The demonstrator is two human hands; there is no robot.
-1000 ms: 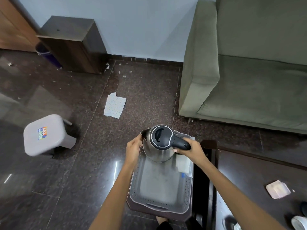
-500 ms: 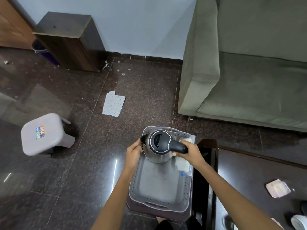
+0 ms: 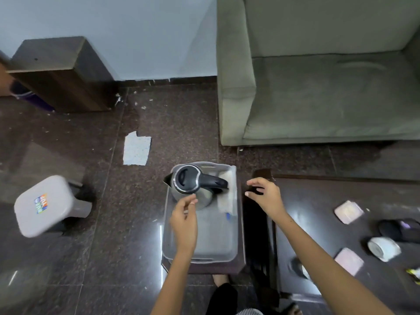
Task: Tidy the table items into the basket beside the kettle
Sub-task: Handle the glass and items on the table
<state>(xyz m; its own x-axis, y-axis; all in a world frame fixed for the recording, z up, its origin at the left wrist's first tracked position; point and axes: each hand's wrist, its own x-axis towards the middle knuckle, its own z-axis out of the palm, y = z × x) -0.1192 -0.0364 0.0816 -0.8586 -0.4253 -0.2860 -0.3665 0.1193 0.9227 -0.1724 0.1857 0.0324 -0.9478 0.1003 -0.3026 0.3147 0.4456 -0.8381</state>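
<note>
A stool (image 3: 48, 204) stands on the floor at left; beside it the kettle (image 3: 193, 187), a second ago gripped by both hands, now sits freed at the far end of the basket (image 3: 202, 253). The left hand (image 3: 184, 218) hovers just above it, fingers loosely curled on nothing, while the right hand (image 3: 264, 196), fingers relaxed and empty, has swung over the table (image 3: 318, 223). Coasters (image 3: 347, 211), a cup (image 3: 383, 245) and other items lie there, apparently next to be gathered
</note>
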